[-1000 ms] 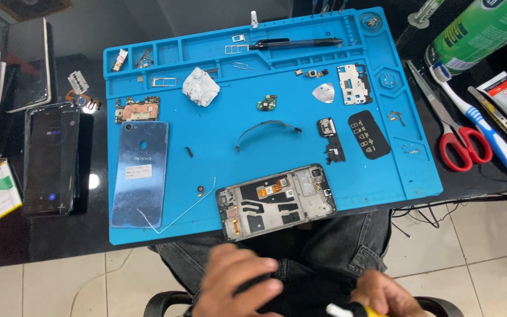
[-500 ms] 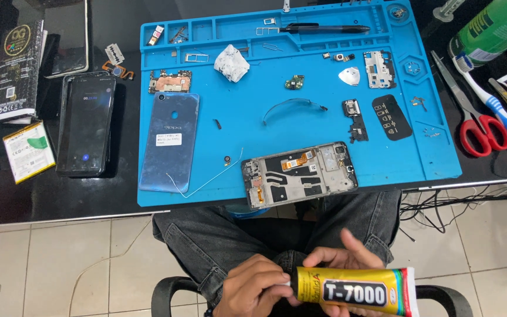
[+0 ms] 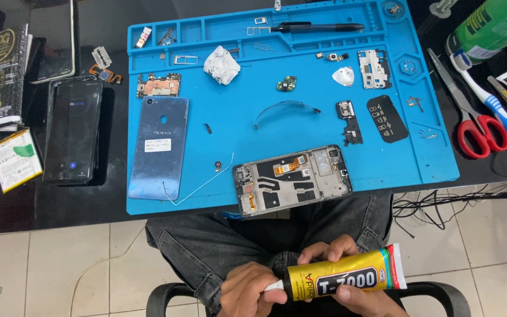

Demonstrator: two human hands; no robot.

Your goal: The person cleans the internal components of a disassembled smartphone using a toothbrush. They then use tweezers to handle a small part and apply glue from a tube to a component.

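Over my lap, below the table edge, I hold a yellow glue tube (image 3: 341, 278) lying sideways. My right hand (image 3: 347, 292) wraps around its body. My left hand (image 3: 246, 290) pinches the white nozzle end at the tube's left. On the blue work mat (image 3: 230, 176) lies an opened phone frame (image 3: 291, 179) at the near edge, its insides facing up. A blue phone back cover (image 3: 159, 147) lies to its left. Small boards, a curved strip (image 3: 286, 109) and loose parts are scattered across the mat.
A black phone screen (image 3: 73, 130) and a battery (image 3: 15, 159) lie left of the mat on the dark table. Red-handled scissors (image 3: 476, 126), a toothbrush (image 3: 494, 111) and a green bottle (image 3: 488, 26) sit at the right. Cables hang under the table's right side.
My view has shifted so the mat sits further right. The glue tube came up from my lap into both hands and has stayed there, with my left hand at the nozzle.
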